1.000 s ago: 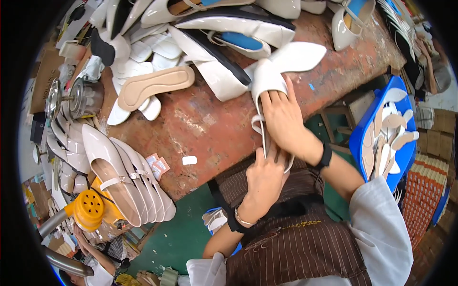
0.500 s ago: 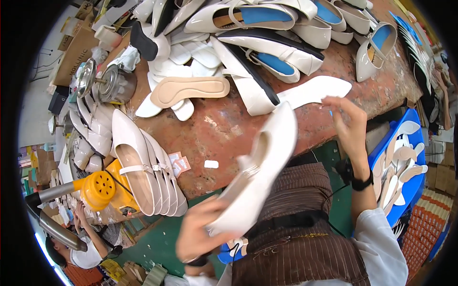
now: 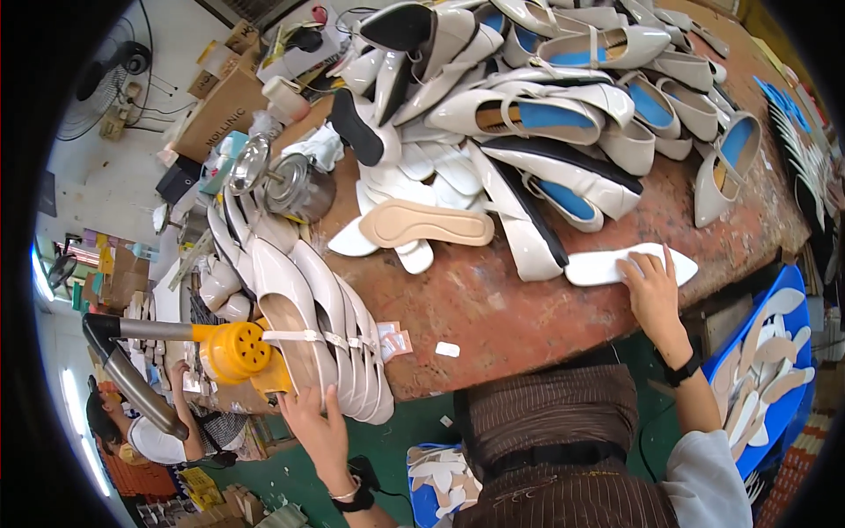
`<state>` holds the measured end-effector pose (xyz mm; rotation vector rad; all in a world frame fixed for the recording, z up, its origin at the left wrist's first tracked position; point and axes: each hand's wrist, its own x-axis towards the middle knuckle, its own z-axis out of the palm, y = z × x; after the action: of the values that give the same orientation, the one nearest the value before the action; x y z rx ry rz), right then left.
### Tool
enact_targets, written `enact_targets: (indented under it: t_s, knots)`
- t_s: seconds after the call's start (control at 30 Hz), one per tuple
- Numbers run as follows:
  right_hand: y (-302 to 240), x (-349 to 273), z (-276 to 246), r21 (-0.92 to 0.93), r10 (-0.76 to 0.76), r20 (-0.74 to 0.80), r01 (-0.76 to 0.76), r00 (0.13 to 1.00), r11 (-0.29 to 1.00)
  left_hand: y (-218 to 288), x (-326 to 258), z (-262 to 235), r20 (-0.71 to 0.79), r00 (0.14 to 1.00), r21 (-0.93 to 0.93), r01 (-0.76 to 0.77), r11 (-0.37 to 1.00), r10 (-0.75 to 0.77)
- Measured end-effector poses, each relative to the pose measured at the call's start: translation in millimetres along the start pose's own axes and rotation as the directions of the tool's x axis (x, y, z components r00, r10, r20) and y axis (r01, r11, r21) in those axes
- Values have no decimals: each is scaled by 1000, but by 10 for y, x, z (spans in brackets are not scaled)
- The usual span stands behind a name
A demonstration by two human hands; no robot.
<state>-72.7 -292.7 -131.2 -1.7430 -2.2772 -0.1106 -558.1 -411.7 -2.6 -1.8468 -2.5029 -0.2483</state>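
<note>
My left hand [image 3: 319, 433] is at the heel end of a row of cream patent strap shoes [image 3: 290, 304] on the left. Its fingers are apart, and the fingertips touch or nearly touch the nearest shoe's heel. On the right, my right hand [image 3: 654, 295] lies over a long white pointed insole [image 3: 597, 267] on the table. Those fingers are spread, with fingertips resting on the insole. A cream shoe with a black sole [image 3: 521, 220] lies on its side by the insole's left end. A beige insole [image 3: 427, 225] rests on a heap of white insoles [image 3: 422, 172].
A yellow machine head [image 3: 236, 352] on a grey pipe stands by the shoe row. Many cream shoes [image 3: 607, 48] crowd the table's far side. Blue bins of insoles stand right [image 3: 775, 387] and below [image 3: 422, 502]. A metal pot [image 3: 299, 189] sits at left; another person [image 3: 158, 436] is beyond.
My left hand has moved left from mid-view, and the shoe it held is no longer in it. My right hand has come down onto the white insole. The view has shifted.
</note>
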Motion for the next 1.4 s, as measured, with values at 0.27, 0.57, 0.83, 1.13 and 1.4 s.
enact_targets:
  t_s: [0.27,0.57,0.83,1.13,1.4]
  knots:
    - [-69,53,-323,292,-117,180,60,977,954,366,78,169,-279,960,155,45,987,0]
    - [276,3,-341,250,-145,169,100,975,963,1864,1904,380,-385,878,-332,-419,845,284]
    - [251,-315,-295,363,-93,-43,103,995,926,1589,3286,1183,-169,985,-434,-36,900,-42]
    - [289,-94,-705,860,686,-203,-208,698,466,1152,1147,0,306,951,-829,246,-503,-38]
    - [67,-53,-1037,888,176,80,-150,981,434,1163,43,993,718,380,-233,921,-313,584]
